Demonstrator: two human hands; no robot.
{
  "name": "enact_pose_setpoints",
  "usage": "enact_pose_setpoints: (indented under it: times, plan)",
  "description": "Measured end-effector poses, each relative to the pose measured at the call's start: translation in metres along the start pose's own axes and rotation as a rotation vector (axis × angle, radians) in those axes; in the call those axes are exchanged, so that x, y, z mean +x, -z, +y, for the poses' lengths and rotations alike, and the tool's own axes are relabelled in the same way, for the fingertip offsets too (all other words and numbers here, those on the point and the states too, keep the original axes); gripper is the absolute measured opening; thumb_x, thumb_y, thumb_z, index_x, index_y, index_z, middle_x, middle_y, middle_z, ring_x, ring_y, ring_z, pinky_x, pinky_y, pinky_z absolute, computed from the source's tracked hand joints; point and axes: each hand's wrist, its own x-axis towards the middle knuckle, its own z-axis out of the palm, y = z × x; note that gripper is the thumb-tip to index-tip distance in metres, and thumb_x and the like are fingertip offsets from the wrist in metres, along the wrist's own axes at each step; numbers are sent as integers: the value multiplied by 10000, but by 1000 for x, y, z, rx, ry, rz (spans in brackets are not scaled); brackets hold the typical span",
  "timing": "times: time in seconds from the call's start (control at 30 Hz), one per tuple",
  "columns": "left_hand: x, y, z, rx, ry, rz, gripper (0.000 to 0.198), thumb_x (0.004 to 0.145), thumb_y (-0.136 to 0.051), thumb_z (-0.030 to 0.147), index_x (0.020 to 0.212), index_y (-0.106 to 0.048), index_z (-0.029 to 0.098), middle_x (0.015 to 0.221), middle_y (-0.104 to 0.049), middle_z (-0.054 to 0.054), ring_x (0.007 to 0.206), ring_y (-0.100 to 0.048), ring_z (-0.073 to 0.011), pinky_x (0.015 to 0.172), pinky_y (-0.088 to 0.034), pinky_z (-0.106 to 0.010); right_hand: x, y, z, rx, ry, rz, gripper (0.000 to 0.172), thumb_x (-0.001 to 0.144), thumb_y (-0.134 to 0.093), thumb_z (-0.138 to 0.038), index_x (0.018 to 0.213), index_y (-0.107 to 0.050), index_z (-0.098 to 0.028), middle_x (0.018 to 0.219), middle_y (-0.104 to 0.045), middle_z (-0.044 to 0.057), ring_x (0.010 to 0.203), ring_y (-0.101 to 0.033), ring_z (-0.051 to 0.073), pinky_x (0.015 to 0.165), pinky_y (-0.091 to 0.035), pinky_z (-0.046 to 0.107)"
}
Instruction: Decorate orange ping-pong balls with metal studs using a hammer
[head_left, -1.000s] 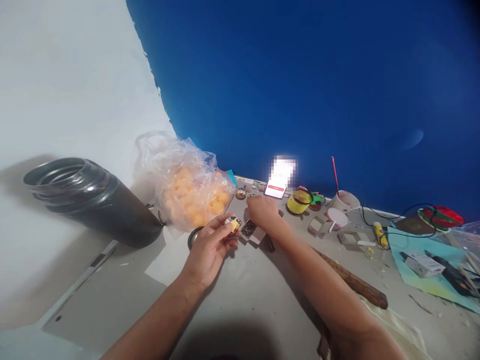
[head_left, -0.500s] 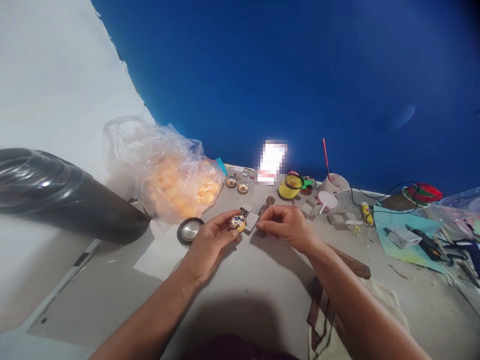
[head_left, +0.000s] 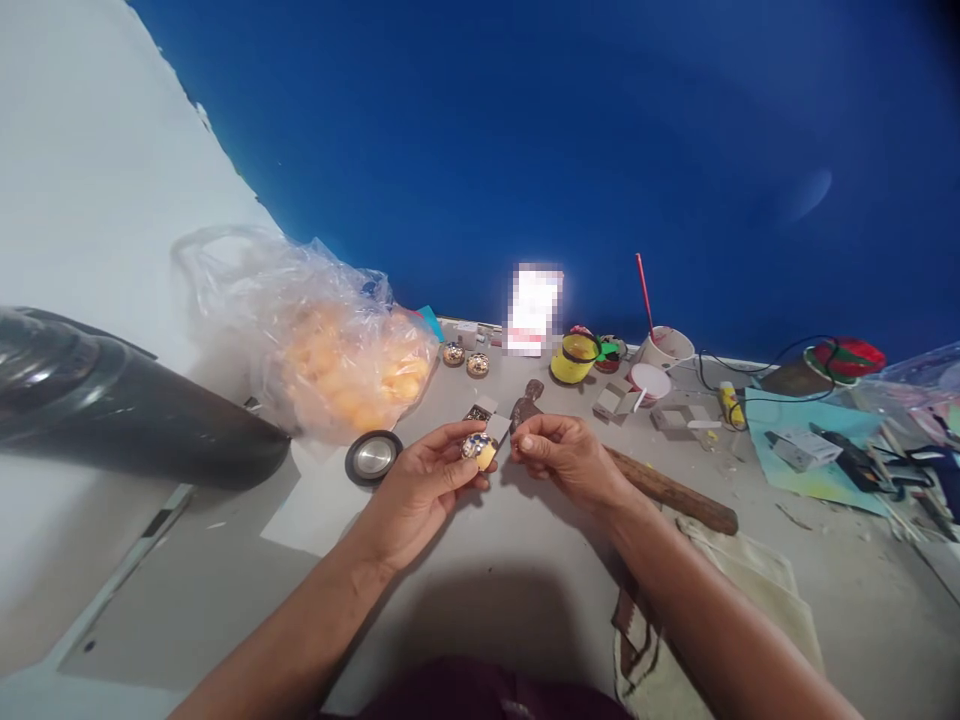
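Observation:
My left hand [head_left: 424, 490] is closed round a small yellow ball [head_left: 479, 450] partly covered with shiny, dark specks, held above the grey table [head_left: 487, 590]. My right hand [head_left: 566, 455] is right beside it, thumb and forefinger pinched together near the ball; what they pinch is too small to make out. Just behind the hands lie a small open box of dark bits [head_left: 480, 411] and a brown wooden stick [head_left: 660, 488].
A clear bag of orange balls [head_left: 337, 350] and a dark cylinder [head_left: 127, 405] lie to the left, with a round metal lid [head_left: 373, 457] near them. Two decorated balls [head_left: 465, 359], a yellow pot [head_left: 574, 357], cups, small boxes, cables and tools crowd the back and right. A cloth [head_left: 750, 600] lies under my right forearm.
My right hand drew back from the far end of the table to beside the ball in my left hand, fingers pinched. The view shifted to the right.

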Motion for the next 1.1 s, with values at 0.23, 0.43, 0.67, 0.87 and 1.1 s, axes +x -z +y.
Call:
enact_pose_setpoints:
  times: [0.23, 0.43, 0.67, 0.87, 1.1]
  plan:
    - [2, 4, -13, 139, -174, 48, 480, 746, -863, 283, 1197, -715, 213, 965, -757, -57, 829, -696, -168, 722, -562, -268, -6, -11, 0, 65, -30, -76, 234, 701, -890, -347, 797, -766, -174, 706, -719, 19, 503, -461, 58, 477, -342, 204]
    - [1, 5, -14, 207, -160, 70, 464, 695, -891, 250, 1129, -736, 198, 968, -773, -50, 905, -709, -179, 828, -574, -269, -8, -17, 6, 82, -55, -64, 232, 695, -892, -352, 759, -755, -177, 672, -704, 4, 503, -463, 59, 479, -350, 202]
    - [-1, 3, -15, 280, -205, 64, 394, 692, -885, 246, 1042, -711, 200, 1010, -769, -59, 907, -730, -199, 810, -602, -282, -9, -19, 8, 50, -45, -51, 231, 708, -882, -349, 760, -742, -173, 687, -694, 8, 533, -461, 69, 507, -361, 216]
    - [-4, 5, -16, 419, -204, 82, 458, 738, -858, 302, 1168, -731, 209, 990, -769, -57, 902, -728, -208, 797, -607, -275, -11, -21, 5, -5, -23, -37, 219, 727, -866, -345, 775, -744, -170, 684, -684, 2, 547, -475, 71, 538, -381, 223]
    - [-5, 2, -14, 473, -239, 137, 404, 691, -883, 301, 1073, -782, 214, 975, -779, -54, 861, -735, -222, 766, -625, -295, -12, -23, -1, -28, -43, -45, 198, 713, -864, -331, 759, -752, -175, 684, -697, 7, 561, -514, 84, 567, -420, 234]
